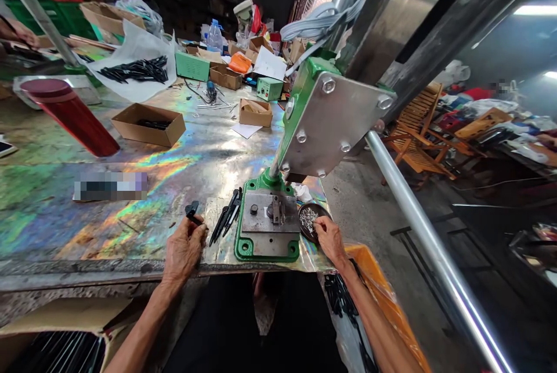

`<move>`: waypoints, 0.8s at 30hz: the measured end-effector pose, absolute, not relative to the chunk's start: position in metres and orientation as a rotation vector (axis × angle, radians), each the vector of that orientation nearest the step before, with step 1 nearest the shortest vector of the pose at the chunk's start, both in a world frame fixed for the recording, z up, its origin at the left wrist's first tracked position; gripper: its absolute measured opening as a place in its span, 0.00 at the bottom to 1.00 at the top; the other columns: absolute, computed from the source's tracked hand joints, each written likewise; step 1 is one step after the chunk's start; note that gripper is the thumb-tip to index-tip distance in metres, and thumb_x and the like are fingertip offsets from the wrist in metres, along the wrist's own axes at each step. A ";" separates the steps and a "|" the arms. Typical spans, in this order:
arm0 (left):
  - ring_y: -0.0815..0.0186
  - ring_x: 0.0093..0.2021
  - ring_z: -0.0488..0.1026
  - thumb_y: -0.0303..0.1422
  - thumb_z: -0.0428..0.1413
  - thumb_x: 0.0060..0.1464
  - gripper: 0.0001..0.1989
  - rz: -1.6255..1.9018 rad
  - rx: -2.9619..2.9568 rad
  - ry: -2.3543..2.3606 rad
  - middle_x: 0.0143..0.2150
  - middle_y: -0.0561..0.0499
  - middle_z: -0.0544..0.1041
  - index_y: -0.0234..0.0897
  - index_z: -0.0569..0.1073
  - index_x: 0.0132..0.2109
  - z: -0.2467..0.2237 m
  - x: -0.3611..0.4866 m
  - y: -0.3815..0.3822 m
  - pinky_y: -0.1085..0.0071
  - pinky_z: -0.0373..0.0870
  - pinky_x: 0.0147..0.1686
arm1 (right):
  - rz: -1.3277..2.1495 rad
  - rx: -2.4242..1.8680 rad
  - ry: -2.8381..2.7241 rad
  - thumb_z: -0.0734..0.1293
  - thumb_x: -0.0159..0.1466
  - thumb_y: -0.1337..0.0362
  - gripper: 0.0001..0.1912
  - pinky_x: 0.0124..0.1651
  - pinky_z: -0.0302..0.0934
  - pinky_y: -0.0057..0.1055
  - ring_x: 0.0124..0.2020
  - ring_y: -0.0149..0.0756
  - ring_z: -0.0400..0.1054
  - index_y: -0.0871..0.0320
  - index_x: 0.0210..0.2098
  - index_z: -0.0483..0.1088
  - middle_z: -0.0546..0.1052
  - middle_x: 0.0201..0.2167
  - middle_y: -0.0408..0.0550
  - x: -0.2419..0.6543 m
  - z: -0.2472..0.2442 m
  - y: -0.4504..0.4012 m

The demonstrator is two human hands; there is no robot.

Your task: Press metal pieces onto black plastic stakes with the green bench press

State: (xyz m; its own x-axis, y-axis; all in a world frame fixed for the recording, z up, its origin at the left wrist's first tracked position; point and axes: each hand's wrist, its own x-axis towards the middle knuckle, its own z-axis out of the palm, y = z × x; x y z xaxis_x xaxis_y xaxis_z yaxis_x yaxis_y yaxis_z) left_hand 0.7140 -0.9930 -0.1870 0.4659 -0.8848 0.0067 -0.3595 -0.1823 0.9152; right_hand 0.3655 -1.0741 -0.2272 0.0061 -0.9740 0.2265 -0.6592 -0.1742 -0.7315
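Lower centre, the left hand (183,246) is grasping a black part (192,209); the right hand (329,241), hold unclear, is apparently picking metal bits (307,216), needing a fine pinch.

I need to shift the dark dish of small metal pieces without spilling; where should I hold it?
Probably pinch the right rim of the dish, coming from the right, where the right hand is, and keep it level: it is open-topped with loose metal pieces, and the press base crowds its left side.
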 end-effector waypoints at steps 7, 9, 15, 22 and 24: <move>0.68 0.25 0.72 0.40 0.62 0.40 0.19 -0.920 1.373 -0.729 0.28 0.55 0.73 0.36 0.66 0.37 -0.152 0.688 -0.986 0.72 0.73 0.24 | -1.106 -1.674 1.610 0.61 0.52 0.57 0.09 0.29 0.53 0.33 0.23 0.39 0.60 0.56 0.22 0.66 0.67 0.19 0.43 0.366 -0.217 -1.071; 0.69 0.25 0.72 0.38 0.63 0.41 0.19 -1.052 1.243 -0.649 0.28 0.54 0.74 0.36 0.65 0.38 -0.142 0.673 -0.982 0.73 0.73 0.24 | -1.135 -1.584 1.577 0.63 0.51 0.58 0.08 0.27 0.52 0.32 0.22 0.37 0.58 0.56 0.22 0.66 0.65 0.18 0.42 0.369 -0.212 -1.067; 0.71 0.24 0.72 0.34 0.65 0.40 0.19 -1.402 0.974 -0.455 0.28 0.53 0.75 0.35 0.65 0.36 -0.124 0.627 -0.974 0.77 0.73 0.23 | -1.112 -1.287 1.312 0.66 0.52 0.57 0.10 0.20 0.44 0.27 0.18 0.30 0.50 0.58 0.25 0.67 0.60 0.16 0.39 0.407 -0.171 -1.036; 0.70 0.25 0.74 0.31 0.66 0.40 0.19 -1.609 0.784 -0.338 0.27 0.52 0.76 0.36 0.64 0.36 -0.113 0.604 -0.968 0.77 0.74 0.23 | -1.056 -1.011 0.881 0.70 0.53 0.63 0.06 0.20 0.42 0.24 0.19 0.26 0.50 0.59 0.28 0.71 0.62 0.20 0.39 0.462 -0.114 -0.989; 0.70 0.25 0.74 0.30 0.65 0.41 0.18 -1.629 0.754 -0.323 0.26 0.52 0.76 0.36 0.64 0.36 -0.112 0.603 -0.966 0.77 0.74 0.23 | -1.066 -0.974 0.846 0.70 0.53 0.64 0.06 0.20 0.43 0.23 0.19 0.25 0.51 0.59 0.29 0.72 0.65 0.21 0.41 0.468 -0.109 -0.984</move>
State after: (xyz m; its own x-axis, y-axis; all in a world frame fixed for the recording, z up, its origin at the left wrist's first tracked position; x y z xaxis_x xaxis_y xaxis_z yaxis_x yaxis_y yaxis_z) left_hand 0.6034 -0.9659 -0.1121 -0.0368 -0.9563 -0.2901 0.7729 -0.2112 0.5983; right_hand 0.4677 -0.9837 -0.1092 0.2711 -0.9580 -0.0936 0.3094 0.1788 -0.9340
